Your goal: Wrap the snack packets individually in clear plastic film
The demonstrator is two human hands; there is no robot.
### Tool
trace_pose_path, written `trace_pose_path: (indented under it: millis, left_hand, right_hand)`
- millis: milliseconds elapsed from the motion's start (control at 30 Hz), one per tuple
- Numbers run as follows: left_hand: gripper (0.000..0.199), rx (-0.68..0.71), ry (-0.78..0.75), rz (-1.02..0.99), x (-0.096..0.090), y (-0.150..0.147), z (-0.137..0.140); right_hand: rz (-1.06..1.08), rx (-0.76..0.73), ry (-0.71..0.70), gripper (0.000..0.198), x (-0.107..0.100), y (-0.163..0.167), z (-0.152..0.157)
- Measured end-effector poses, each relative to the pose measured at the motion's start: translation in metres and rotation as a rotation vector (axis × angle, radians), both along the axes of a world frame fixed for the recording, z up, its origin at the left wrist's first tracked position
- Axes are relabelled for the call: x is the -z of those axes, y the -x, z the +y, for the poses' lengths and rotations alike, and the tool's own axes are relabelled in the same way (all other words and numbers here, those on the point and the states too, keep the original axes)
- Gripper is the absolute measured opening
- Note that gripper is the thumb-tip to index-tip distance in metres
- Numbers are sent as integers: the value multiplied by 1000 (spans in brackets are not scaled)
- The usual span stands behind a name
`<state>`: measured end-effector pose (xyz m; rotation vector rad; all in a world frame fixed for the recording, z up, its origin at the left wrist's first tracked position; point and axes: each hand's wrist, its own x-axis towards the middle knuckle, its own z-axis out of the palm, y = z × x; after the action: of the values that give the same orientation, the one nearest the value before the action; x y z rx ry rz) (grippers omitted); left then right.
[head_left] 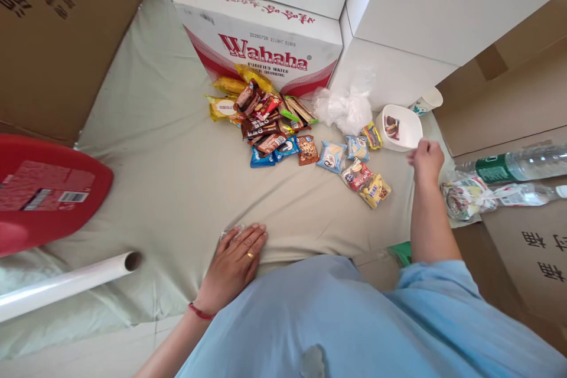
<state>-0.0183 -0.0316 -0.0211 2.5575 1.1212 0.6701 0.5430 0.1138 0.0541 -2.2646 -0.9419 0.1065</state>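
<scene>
My left hand [241,254] lies flat with its fingers stretched out on the cloth-covered surface, a crumpled bit of clear plastic [228,230] partly under it. My right hand [427,160] is closed, fingers curled, right at the near corner of a white bowl [410,137]. Whether it touches the rim or pinches something small, I cannot tell. Inside the bowl is one brown-wrapped snack [391,127]. Left of the bowl lie several loose snack packets, among them a light blue one [332,156], a red one [356,174] and a yellow one [375,190].
A heap of wrapped snacks [266,124] rests before a Wahaha carton [266,41]. Crumpled clear bags [345,106] and a paper cup [427,101] stand near the bowl. Plastic bottles [527,165] lie at right. A red container [48,189] and white roll [66,283] are at left.
</scene>
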Motion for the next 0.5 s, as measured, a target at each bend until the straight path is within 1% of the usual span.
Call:
trace_pose_path:
  millis: [67,100,133,200,267,333,500]
  left_hand:
    - [56,5,-8,0,1,0,0]
    - [56,9,-12,3,1,0,0]
    - [56,13,-15,7,2,1,0]
    - [56,20,-16,9,3,2,1]
    - [55,17,-17,3,4,2,2]
    - [54,14,-24,2,5,2,3]
    - [50,26,-64,44,1,1,1]
  right_hand:
    - [313,128,104,48,6,16,-47]
    - [458,160,198,53,9,25,-67]
    - [565,158,277,54,12,34,-85]
    - [648,70,355,53,17,52,-108]
    - [614,-60,333,51,22,69,-115]
    - [559,-124,263,53,28,83,-112]
    - [574,-34,-9,59,39,109,-100]
